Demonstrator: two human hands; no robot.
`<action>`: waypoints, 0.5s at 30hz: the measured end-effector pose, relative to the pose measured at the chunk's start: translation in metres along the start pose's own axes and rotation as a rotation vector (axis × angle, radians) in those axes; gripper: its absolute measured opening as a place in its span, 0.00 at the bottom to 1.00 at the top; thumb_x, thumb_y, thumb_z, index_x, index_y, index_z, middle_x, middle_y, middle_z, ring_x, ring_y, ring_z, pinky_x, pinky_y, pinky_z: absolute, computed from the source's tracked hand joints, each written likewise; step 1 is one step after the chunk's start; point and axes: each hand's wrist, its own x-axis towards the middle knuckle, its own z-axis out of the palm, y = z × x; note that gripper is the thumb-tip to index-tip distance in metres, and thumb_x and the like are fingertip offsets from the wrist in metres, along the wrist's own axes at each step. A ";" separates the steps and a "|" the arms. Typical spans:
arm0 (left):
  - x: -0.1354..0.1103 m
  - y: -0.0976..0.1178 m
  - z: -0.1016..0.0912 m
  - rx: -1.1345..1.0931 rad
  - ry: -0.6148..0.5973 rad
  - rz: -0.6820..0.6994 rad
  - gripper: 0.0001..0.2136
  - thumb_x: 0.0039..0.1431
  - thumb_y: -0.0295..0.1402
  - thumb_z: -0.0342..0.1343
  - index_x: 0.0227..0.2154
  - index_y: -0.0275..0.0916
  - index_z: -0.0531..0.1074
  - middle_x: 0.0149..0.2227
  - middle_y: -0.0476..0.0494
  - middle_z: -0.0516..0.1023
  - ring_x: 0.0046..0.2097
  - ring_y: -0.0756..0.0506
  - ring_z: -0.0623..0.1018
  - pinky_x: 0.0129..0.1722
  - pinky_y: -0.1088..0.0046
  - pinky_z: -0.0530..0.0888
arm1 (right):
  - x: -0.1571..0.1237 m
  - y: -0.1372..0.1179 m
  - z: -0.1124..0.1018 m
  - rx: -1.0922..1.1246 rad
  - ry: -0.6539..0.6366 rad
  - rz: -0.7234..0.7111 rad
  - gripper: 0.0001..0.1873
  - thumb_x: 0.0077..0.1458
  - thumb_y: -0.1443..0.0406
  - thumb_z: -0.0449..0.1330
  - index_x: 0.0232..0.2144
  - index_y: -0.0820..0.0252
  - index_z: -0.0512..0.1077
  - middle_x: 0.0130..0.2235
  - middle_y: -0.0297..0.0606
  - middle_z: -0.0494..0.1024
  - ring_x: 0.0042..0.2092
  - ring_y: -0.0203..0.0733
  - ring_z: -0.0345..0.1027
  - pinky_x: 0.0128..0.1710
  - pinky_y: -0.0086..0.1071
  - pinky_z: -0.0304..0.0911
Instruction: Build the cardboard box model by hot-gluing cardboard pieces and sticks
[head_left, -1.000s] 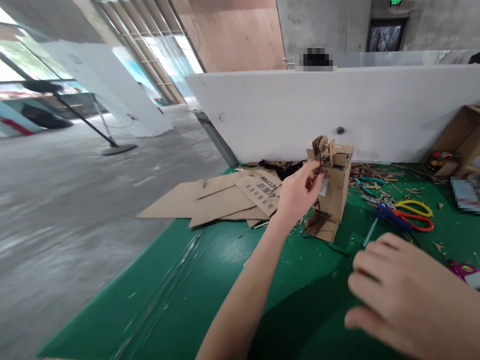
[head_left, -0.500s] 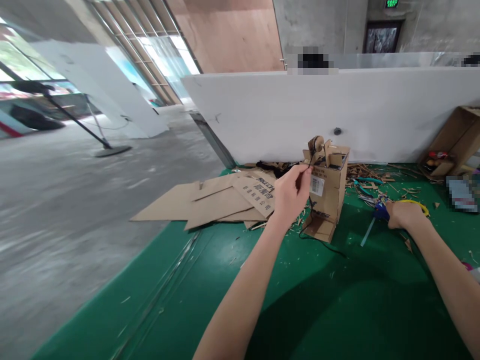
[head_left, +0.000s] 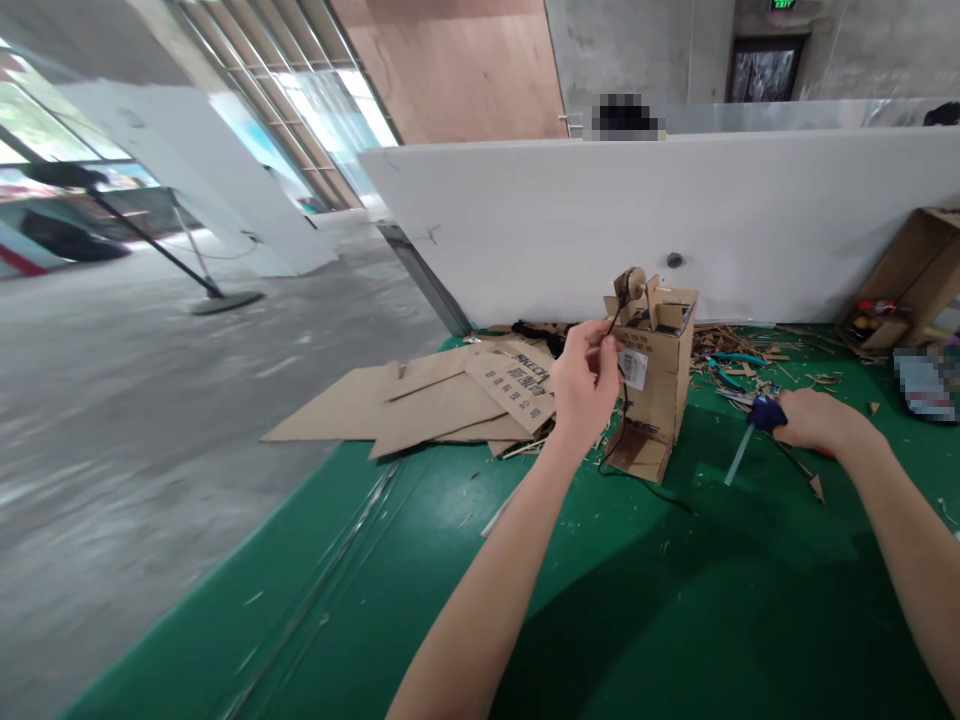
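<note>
Pinching the black cord (head_left: 625, 398) between thumb and fingertips, my left hand (head_left: 585, 385) is hanging just left of the box (head_left: 660, 375), near its top. The cord is running up toward the little wheel (head_left: 635, 284) and trailing down onto the green table (head_left: 592, 610). The box itself is standing upright there, right between both hands. My right hand (head_left: 814, 418) is wrapping round the blue glue gun (head_left: 766, 413), its back hiding most of the fingers, and a pale stick (head_left: 739, 458) is poking out. Pliers (head_left: 727, 372) are lying just beyond, and flat cardboard (head_left: 442, 400) is piling up off left.
</note>
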 end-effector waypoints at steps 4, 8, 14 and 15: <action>-0.001 0.011 0.007 -0.213 0.012 -0.181 0.05 0.67 0.35 0.48 0.38 0.42 0.65 0.35 0.48 0.75 0.21 0.55 0.71 0.21 0.77 0.69 | -0.019 0.017 -0.017 0.098 0.075 -0.110 0.21 0.59 0.56 0.53 0.47 0.64 0.73 0.49 0.53 0.79 0.48 0.54 0.74 0.44 0.38 0.67; -0.002 0.017 0.013 -0.358 0.051 -0.308 0.05 0.66 0.37 0.47 0.37 0.44 0.64 0.31 0.52 0.66 0.19 0.55 0.63 0.17 0.77 0.63 | -0.039 0.027 -0.030 0.308 0.188 -0.173 0.27 0.57 0.57 0.55 0.57 0.60 0.69 0.56 0.48 0.76 0.53 0.53 0.73 0.51 0.40 0.68; -0.008 0.014 0.019 -0.245 0.104 -0.271 0.21 0.64 0.53 0.50 0.51 0.45 0.61 0.31 0.50 0.64 0.26 0.52 0.65 0.22 0.75 0.66 | -0.047 0.029 -0.040 0.324 0.317 -0.109 0.28 0.58 0.58 0.55 0.58 0.63 0.68 0.57 0.50 0.75 0.54 0.55 0.72 0.53 0.41 0.68; -0.010 0.013 0.020 -0.208 0.099 -0.257 0.25 0.62 0.55 0.53 0.54 0.44 0.60 0.32 0.49 0.65 0.28 0.50 0.69 0.25 0.74 0.68 | -0.048 0.029 -0.042 0.307 0.363 -0.095 0.27 0.59 0.59 0.55 0.58 0.63 0.68 0.57 0.50 0.75 0.54 0.54 0.72 0.51 0.39 0.68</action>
